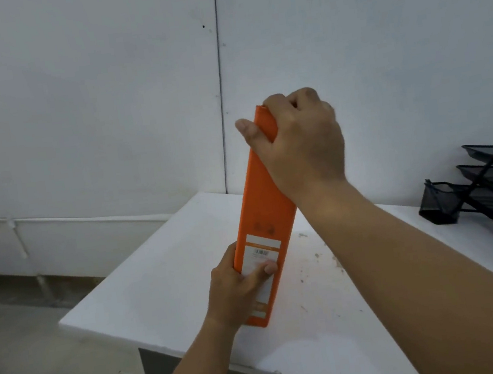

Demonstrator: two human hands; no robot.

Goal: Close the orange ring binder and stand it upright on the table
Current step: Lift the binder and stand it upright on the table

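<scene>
The orange ring binder [261, 203] is closed and stands on end on the white table [169, 274], leaning slightly to the right, its spine with a white label facing me. My right hand [298, 140] grips its top end from above, thumb on the left side. My left hand [238, 284] holds its lower part, thumb pressed across the label. The binder's bottom edge rests on the tabletop near the front.
A black mesh letter tray rack [487, 188] stands at the right on the table. Small specks and crumbs [319, 258] lie right of the binder. The table's left corner and front edge drop to the floor; a white wall is close behind.
</scene>
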